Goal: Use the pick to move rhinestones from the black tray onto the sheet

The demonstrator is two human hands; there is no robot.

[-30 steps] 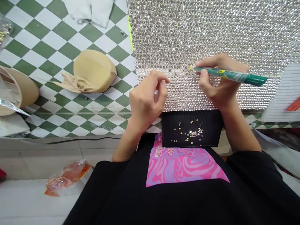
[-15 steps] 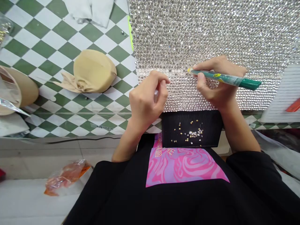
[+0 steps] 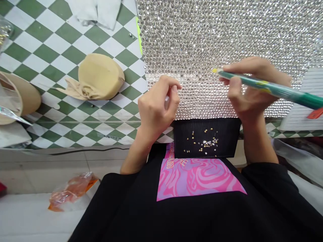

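Pinching the green pen (image 3: 290,94) between thumb and fingers, your right hand (image 3: 252,101) is holding it aslant at the right of the frame, its yellow tip pointing left over the studded sheet (image 3: 214,37), which is filling the upper right. Since half a second ago you are carrying the pen rightward, and it is looming larger, so you are probably lifting it clear of the paler band; contact at the tip is hard to judge. Your left hand (image 3: 157,102) is staying curled at the sheet's lower left, and whether it is gripping anything cannot be told. Below centre, the black pad (image 3: 181,134) is bearing loose stones (image 3: 208,144), apparently undisturbed, while a beige pouch (image 3: 101,75) is lying well apart at upper left.
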